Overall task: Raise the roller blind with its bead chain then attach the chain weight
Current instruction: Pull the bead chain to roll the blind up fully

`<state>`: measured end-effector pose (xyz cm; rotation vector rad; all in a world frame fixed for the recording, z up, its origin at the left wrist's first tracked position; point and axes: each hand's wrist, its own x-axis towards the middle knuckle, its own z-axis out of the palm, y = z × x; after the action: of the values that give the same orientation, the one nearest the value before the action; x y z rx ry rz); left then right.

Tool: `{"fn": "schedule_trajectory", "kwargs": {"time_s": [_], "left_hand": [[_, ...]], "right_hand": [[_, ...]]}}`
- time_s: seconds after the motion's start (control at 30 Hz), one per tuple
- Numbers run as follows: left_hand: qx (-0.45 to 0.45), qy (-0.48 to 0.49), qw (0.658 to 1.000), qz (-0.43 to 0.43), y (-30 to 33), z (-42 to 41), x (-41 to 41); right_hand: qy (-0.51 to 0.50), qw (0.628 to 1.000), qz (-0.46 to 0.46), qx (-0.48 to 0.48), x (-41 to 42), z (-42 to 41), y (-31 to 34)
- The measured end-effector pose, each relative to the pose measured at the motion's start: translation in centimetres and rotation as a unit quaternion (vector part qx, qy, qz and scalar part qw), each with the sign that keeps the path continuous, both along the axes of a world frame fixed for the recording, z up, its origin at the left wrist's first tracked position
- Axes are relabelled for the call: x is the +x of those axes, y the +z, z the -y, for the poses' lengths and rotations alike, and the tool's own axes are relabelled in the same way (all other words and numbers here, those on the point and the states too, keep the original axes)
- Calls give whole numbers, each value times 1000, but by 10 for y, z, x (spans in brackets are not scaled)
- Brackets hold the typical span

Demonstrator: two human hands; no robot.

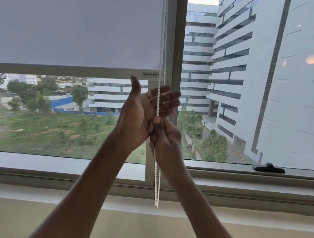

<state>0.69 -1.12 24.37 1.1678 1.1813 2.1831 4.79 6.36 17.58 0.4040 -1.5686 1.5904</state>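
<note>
A grey roller blind (73,19) covers the upper part of the left window pane; its bottom bar (59,69) hangs about halfway down the glass. The white bead chain (157,97) runs down along the blind's right edge beside the window frame. My left hand (145,107) is raised with palm open, fingers straight, and the chain passes in front of its palm. Just below, my right hand (164,137) grips the chain in a fist. The chain's looped end (156,194) dangles under that fist, above the sill. No chain weight is visible.
A vertical window post (178,42) stands right behind the chain. A black window handle (268,168) lies on the right pane's lower frame. A wide beige sill (41,213) runs across the bottom. Buildings and greenery show outside.
</note>
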Motion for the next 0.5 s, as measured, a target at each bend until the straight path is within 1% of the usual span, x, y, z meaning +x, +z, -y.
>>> {"fn": "schedule_trajectory", "kwargs": {"time_s": [0.13, 0.33, 0.5], "left_hand": [[2, 4, 1000, -4, 21, -3, 9], [74, 9, 996, 43, 14, -9, 12], [97, 58, 993, 30, 12, -12, 14]], "right_hand": [[45, 998, 25, -30, -1, 6, -15], [56, 998, 18, -25, 1, 2, -15], [47, 999, 17, -8, 2, 1, -13]]}}
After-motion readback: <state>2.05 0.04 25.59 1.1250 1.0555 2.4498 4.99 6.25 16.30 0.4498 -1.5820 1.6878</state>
